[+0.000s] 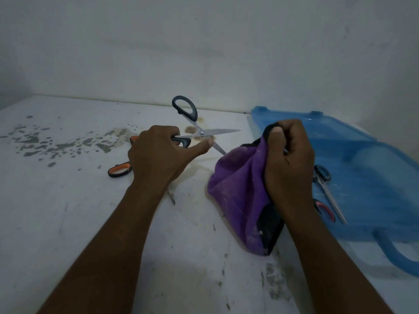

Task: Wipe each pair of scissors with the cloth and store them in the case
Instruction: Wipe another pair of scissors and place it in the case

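a person at a stained white table (68,223) holds a pair of grey-handled scissors (201,132) in the left hand (158,155). the fingers curl around the lower handle loop and the thumb stretches out along the shank toward the pivot. the blades stand spread apart, one pointing right, the other angled down with its tip just beside the cloth; whether it touches cannot be told. the right hand (290,164) is clenched around a bunched purple cloth (235,184) with a dark edge, whose lower folds hang toward the table. behind and to the right of that hand lies the open blue case (374,155), translucent, its carry handle toward the viewer. two pairs already lie inside: a small dark-handled pair (326,186) and a red-handled pair (326,210) partly hidden by the wrist. an orange-handled pair (119,169) lies on the table behind the left hand, its blades mostly covered, well apart from the case.

the step in hand appears to be the wiping of the grey-handled scissors, with the blades opened toward the cloth. the next move likely calls for bringing fabric and steel together and drawing the cloth along each blade, away from the cutting edge. the blades would then be closed before the pair is laid in the case beside the others. the orange-handled pair looks not yet stored and would follow.
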